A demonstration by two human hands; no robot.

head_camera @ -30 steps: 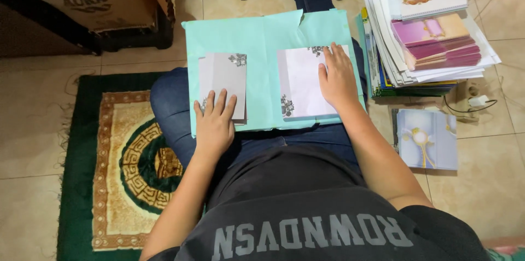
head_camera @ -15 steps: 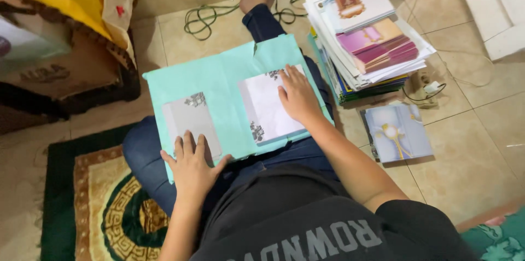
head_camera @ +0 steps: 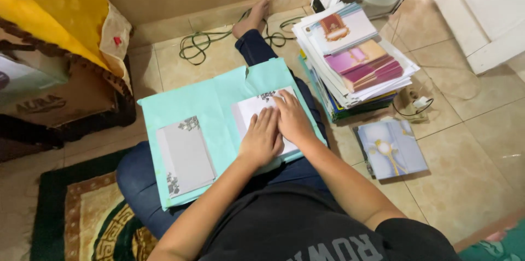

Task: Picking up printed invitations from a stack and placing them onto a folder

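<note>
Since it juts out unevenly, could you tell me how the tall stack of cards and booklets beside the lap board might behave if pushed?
The stack would probably shed its fanned, overhanging top layers sideways. It looks heavy, so the base likely stays put.

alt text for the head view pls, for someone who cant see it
Seen from above, a seated person presses both hands, left hand and right hand, on a white card lying on a teal sheet across their lap. A grey card lies alongside; a paper stack sits on the floor.

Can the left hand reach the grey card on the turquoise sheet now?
Probably yes. The left hand rests on the white card, and the grey card lies uncovered beside it on the same turquoise sheet, with nothing between them.
</note>
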